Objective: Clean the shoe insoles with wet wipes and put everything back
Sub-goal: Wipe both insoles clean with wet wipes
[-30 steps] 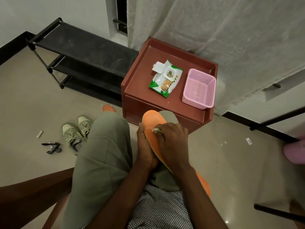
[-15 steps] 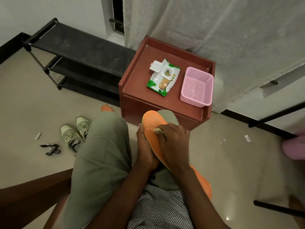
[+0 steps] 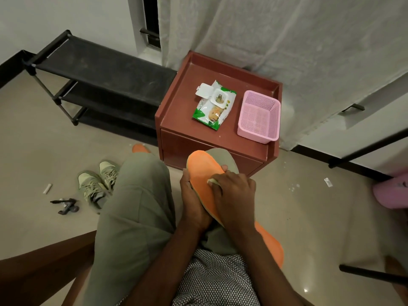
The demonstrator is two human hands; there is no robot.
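An orange insole (image 3: 202, 171) lies tilted across my lap over my right knee. My left hand (image 3: 194, 204) grips its left edge from underneath. My right hand (image 3: 234, 193) presses a crumpled white wet wipe (image 3: 212, 181) onto the insole's middle, fingers curled over the wipe. A second orange insole (image 3: 272, 246) shows under my right forearm. The green and white wet wipe pack (image 3: 213, 107), its lid flipped open, lies on the red-brown cabinet (image 3: 183, 109). A pair of green shoes (image 3: 97, 184) stands on the floor at the left.
A pink mesh basket (image 3: 258, 117) sits on the cabinet's right side. A black shoe rack (image 3: 99, 82) stands at the left against the wall. Small black items (image 3: 66, 205) and a white scrap (image 3: 47, 188) lie on the floor. A curtain (image 3: 287, 51) hangs behind.
My right hand with the wipe has slid slightly up the insole. The view has shifted a little; the left hand keeps its grip.
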